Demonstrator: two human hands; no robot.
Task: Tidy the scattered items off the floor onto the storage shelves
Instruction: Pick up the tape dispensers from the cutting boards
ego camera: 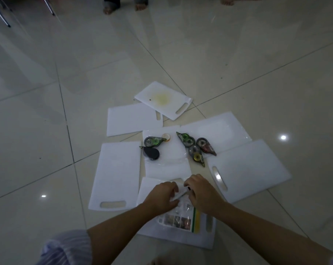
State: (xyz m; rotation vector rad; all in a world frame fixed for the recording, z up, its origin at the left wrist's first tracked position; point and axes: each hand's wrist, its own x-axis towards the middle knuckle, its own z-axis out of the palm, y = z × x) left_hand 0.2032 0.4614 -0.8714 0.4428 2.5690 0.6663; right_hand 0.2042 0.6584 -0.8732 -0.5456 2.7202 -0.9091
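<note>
On the tiled floor (47,111) several white cutting boards lay scattered. At the left one board (116,175) lay flat with its handle slot near. The left hand (162,197) and the right hand (202,194) met over the nearest board (181,236), their fingers curled and pinching a thin plastic wrap (179,196) on it. Farther, correction tape dispensers (192,146) lay on the middle board. At the right another board (251,169) rested, and far behind a stained board (162,98).

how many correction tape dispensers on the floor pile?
5. Two left of centre: green one, black one. Three clustered right: green, red, yellow. More may hide under the hands.
</note>
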